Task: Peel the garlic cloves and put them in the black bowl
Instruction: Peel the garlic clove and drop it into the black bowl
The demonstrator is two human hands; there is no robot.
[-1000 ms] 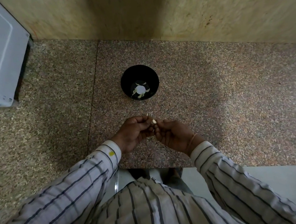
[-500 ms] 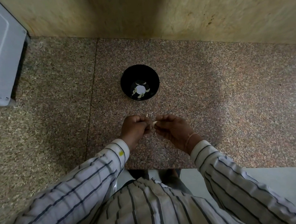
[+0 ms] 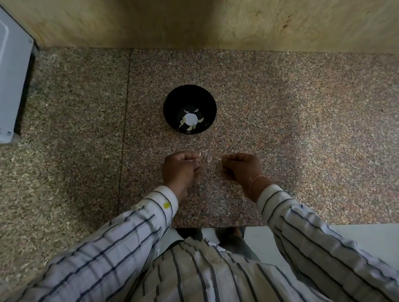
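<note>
On the table (image 3: 314, 126) the black bowl (image 3: 173, 104) stands upright just past the left hand (image 3: 180, 170) and right hand (image 3: 242, 167), with peeled cloves (image 3: 188, 128) flat in its bottom, crescents whose long axes run in a rough ring. The hands sit apart, fingers curled, with a pale scrap (image 3: 209, 159) by the left one. I cannot tell whether either holds a clove, or which way it points. A clove should be light, firm and slick once bare, best pinched across its thick middle.

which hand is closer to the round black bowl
Left. The left hand sits just in front of the round black bowl; the right hand lies farther off, toward the bowl's right.
</note>
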